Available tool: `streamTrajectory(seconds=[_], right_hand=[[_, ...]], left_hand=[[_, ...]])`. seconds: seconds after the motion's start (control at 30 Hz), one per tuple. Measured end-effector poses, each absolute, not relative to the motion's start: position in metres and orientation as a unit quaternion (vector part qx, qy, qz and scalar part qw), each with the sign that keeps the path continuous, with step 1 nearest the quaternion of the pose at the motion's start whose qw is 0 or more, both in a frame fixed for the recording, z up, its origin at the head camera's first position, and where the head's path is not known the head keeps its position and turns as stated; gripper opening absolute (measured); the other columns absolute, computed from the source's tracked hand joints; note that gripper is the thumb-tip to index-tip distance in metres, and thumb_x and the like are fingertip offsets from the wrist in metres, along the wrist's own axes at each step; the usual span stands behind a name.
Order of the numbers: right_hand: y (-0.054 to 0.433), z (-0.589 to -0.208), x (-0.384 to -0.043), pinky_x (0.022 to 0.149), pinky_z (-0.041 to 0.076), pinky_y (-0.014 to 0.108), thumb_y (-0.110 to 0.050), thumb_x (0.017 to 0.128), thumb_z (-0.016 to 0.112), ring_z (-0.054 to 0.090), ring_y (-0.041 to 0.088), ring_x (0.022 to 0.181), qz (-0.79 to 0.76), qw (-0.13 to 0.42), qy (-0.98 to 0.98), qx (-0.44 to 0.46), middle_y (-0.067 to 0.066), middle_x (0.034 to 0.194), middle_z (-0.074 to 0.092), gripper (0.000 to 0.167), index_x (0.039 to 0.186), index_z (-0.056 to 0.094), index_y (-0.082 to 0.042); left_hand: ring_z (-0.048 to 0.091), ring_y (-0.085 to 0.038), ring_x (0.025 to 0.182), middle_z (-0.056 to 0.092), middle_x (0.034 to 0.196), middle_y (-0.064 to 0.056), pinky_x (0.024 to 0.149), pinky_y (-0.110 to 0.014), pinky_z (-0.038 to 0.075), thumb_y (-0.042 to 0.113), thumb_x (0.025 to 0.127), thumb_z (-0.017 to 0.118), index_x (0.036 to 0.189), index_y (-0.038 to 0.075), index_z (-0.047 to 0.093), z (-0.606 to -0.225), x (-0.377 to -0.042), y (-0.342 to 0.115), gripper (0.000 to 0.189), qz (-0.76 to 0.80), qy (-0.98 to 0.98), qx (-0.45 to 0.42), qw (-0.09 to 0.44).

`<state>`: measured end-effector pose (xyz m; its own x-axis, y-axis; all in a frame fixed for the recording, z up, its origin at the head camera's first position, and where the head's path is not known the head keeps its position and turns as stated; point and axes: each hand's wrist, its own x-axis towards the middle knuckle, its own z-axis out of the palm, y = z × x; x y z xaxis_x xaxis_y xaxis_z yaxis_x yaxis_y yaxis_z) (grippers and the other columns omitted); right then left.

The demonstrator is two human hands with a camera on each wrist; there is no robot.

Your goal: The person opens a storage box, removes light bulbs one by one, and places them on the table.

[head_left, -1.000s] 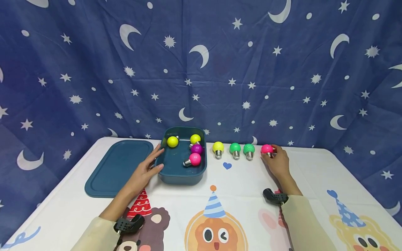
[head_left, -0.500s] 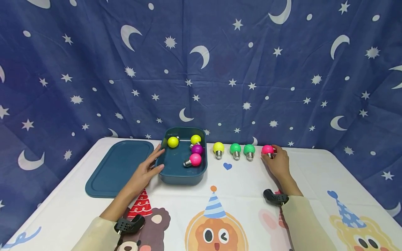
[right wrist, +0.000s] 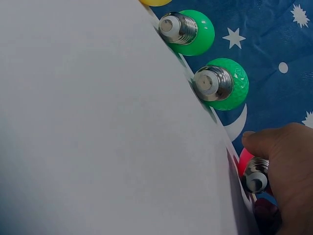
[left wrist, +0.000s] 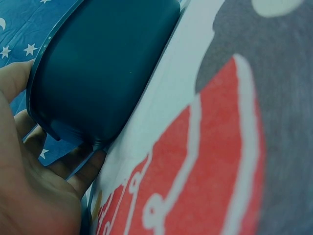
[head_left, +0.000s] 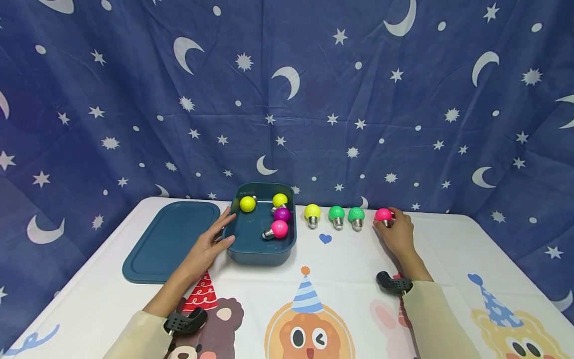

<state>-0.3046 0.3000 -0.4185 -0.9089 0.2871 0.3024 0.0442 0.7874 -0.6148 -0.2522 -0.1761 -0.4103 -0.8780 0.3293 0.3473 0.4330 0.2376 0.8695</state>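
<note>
A pink light bulb (head_left: 383, 215) lies at the right end of a row on the table's far side. My right hand (head_left: 398, 234) pinches it between thumb and fingers, partly hiding it in the right wrist view. To its left are two green bulbs (head_left: 356, 215) and a yellow bulb (head_left: 312, 212), their metal bases toward me. My left hand (head_left: 208, 247) rests against the left wall of a dark blue box (head_left: 260, 258), fingers and thumb spread along it. Inside the box lie two yellow bulbs (head_left: 247, 203), a purple bulb (head_left: 282, 215) and another pink bulb (head_left: 280, 229).
A flat dark blue lid (head_left: 168, 244) lies on the table left of the box, partly behind my left hand. The white tablecloth (head_left: 341, 271) carries printed party animals. A blue curtain (head_left: 314, 124) with moons and stars hangs right behind the table.
</note>
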Motion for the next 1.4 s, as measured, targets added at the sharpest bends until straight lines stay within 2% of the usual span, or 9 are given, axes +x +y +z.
streamTrajectory(seconds=[0.23,0.47,0.67,0.87,1.4], right_hand=[[0.3002,-0.4183,-0.3045,0.094,0.036,0.06,-0.016,0.088,0.065,0.035,0.049,0.118,0.313,0.203,-0.924,-0.085,0.035,0.126,0.039,0.064,0.139,0.035,0.01],[0.3,-0.4175,-0.3042,0.096,0.036,0.06,-0.016,0.089,0.065,0.035,0.049,0.119,0.313,0.204,-0.924,-0.088,0.035,0.127,0.038,0.064,0.139,0.036,0.009],[0.2994,-0.4171,-0.3031,0.096,0.036,0.06,-0.016,0.089,0.065,0.035,0.05,0.12,0.314,0.201,-0.924,-0.089,0.036,0.127,0.037,0.063,0.139,0.036,0.009],[0.2987,-0.4166,-0.3028,0.095,0.037,0.06,-0.017,0.089,0.065,0.034,0.05,0.12,0.317,0.196,-0.923,-0.091,0.036,0.128,0.036,0.063,0.139,0.036,0.009],[0.2996,-0.4167,-0.3045,0.096,0.037,0.06,-0.016,0.089,0.065,0.034,0.051,0.121,0.315,0.197,-0.924,-0.091,0.036,0.129,0.036,0.063,0.139,0.036,0.008]], left_hand=[[0.006,-0.032,0.144,0.012,0.159,-0.006,0.111,-0.059,0.013,0.012,0.098,0.054,0.147,0.003,0.035,-0.4094,-0.2523,-0.1756,0.054,-0.575,-0.778,-0.248,0.048],[0.007,-0.03,0.144,0.012,0.159,-0.005,0.111,-0.057,0.013,0.013,0.098,0.054,0.148,0.008,0.035,-0.4099,-0.2522,-0.176,0.053,-0.573,-0.78,-0.247,0.047],[0.008,-0.03,0.144,0.012,0.159,-0.004,0.112,-0.056,0.014,0.014,0.098,0.054,0.148,0.006,0.035,-0.4106,-0.2518,-0.1761,0.055,-0.571,-0.782,-0.245,0.045],[0.009,-0.031,0.144,0.013,0.159,-0.004,0.111,-0.058,0.015,0.016,0.098,0.055,0.148,0.01,0.036,-0.4111,-0.2518,-0.1762,0.054,-0.565,-0.788,-0.241,0.047],[0.01,-0.031,0.144,0.014,0.159,-0.003,0.11,-0.059,0.016,0.015,0.097,0.055,0.148,0.011,0.037,-0.4116,-0.2526,-0.1765,0.054,-0.557,-0.793,-0.242,0.054]])
